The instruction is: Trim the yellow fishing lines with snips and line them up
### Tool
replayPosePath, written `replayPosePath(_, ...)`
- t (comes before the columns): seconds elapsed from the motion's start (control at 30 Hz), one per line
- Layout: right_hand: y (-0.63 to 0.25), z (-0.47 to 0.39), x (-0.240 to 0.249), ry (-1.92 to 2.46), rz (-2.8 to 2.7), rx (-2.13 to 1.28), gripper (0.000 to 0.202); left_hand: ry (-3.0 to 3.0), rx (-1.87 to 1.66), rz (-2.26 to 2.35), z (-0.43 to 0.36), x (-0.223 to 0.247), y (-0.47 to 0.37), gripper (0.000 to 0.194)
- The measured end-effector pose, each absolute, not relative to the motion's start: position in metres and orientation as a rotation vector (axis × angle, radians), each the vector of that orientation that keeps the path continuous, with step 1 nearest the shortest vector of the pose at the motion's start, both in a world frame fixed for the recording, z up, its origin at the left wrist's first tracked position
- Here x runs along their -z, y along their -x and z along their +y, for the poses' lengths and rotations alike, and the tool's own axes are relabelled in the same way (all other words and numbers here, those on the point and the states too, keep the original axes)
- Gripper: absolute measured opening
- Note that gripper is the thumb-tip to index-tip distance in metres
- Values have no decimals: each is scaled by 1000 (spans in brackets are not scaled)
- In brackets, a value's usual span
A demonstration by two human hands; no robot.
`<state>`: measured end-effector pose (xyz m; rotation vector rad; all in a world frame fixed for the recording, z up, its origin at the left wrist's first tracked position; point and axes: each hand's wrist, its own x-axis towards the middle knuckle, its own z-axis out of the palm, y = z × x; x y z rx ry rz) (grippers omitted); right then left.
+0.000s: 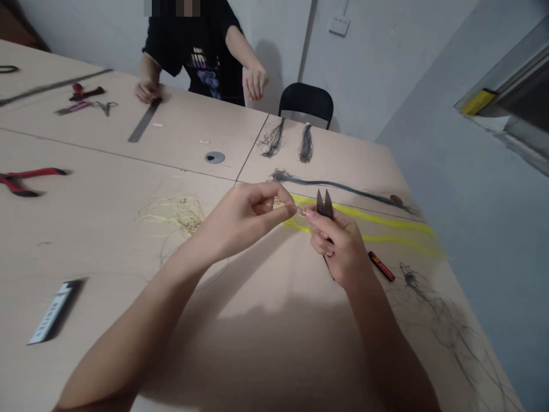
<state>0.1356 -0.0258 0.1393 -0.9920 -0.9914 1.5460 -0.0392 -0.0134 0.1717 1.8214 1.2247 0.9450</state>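
Yellow strand (303, 212): pinches it between closed left fingers (278, 214) and closed right fingers (322, 224), also clasping dark snips (325, 208)

Tiny pc (302, 212) at R hand (337, 237) fingertips too sm. to ID; thin strand (299, 209) ends hidden in L hand (257, 214) pinch. Snips (325, 205): grips mostly hidden by R hand. Yellow strands (390, 220) behind hands part. covered, blurry. Red pliers (32, 173), far L of L hand, cut off by edge. Red tube (381, 266) nr R hand: txt unreadable. Person (199, 51) beyond L hand: head cut off.
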Motion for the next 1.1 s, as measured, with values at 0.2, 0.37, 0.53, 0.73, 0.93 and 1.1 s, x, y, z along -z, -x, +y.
replayPosePath(0.2,-136,-25,-138,1025,-1022,-1491,20,-1857,-904,1233,-13,-172,38,18)
replayPosePath(0.37,-136,-24,-138,1046,-1023,-1496,21,-1911,-891,1239,-12,-172,38,17)
replayPosePath(0.53,-136,-23,-140,1028,-978,-1591,20,-1891,-884,1230,-11,-170,38,20)
replayPosePath(0.73,-139,-22,-142,1007,-948,-1695,20,-1891,-887,1236,-11,-171,40,18)
replayPosePath(0.93,-139,-22,-141,954,-914,-1811,20,-1917,-904,1219,-11,-171,39,17)
replayPosePath(1.1,-139,-21,-141,941,-895,-1893,17,-1928,-868,1243,-10,-171,39,17)
